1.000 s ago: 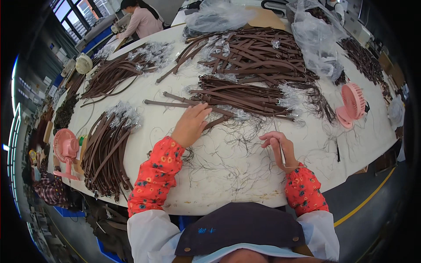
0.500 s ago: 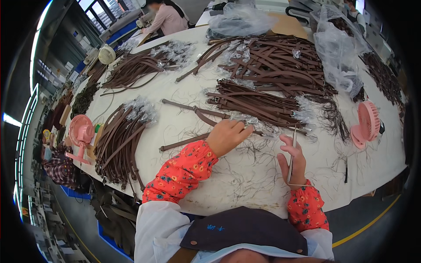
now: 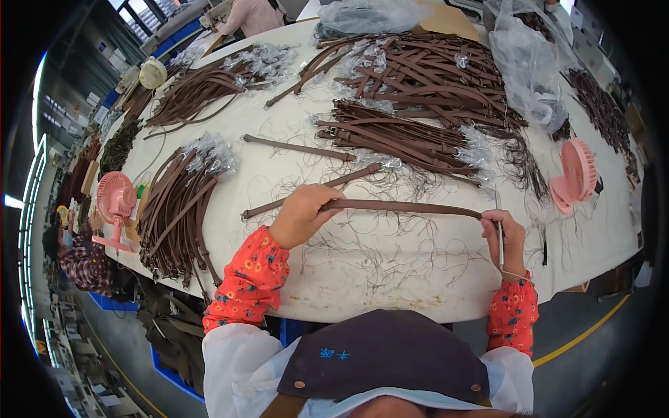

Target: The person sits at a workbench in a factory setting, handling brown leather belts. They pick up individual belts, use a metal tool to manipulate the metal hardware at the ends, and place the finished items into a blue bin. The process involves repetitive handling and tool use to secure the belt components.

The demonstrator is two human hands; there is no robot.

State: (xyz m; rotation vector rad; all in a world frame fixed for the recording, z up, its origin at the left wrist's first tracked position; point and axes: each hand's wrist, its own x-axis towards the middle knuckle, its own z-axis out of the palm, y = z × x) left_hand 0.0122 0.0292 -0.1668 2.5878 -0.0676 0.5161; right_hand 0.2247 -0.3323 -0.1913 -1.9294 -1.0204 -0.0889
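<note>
A long brown strap is stretched nearly level above the table between my two hands. My left hand is closed on its left end. My right hand pinches the other end and also holds a slim silver metal tool, whose exact kind I cannot make out. A thin cord loops from the tool around my right wrist. Just beyond the held strap lie two more loose straps, one flat strap and one slanting strap that passes behind my left hand.
Bundled brown straps with clear-wrapped ends lie at left and beyond the hands. A larger strap pile and clear plastic bags are farther back. Pink fans stand at both sides. Loose threads litter the white table.
My left hand has moved left and taken up a strap from the table. My right hand has moved right and closed on the strap's other end, keeping the metal tool.
</note>
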